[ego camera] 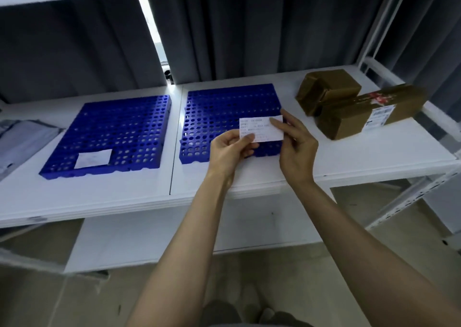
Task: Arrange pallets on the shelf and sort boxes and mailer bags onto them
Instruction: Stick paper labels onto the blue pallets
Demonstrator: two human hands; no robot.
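Before grey curtains point(74, 47), above the white shelf point(124, 192), left hand point(229, 152) and right hand point(298, 152) pinch a label point(262, 129).

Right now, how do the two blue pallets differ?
The left pallet has a white label lying on its near corner; the right pallet has none, a second label pinched by the left hand and right hand. The left pallet sits beside grey mailer bags, the right pallet beside brown boxes. Both are blue, perforated, flat.

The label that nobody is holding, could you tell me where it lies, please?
In the head view, the loose label lies flat on the left blue pallet, near its front right corner, close to the right pallet.
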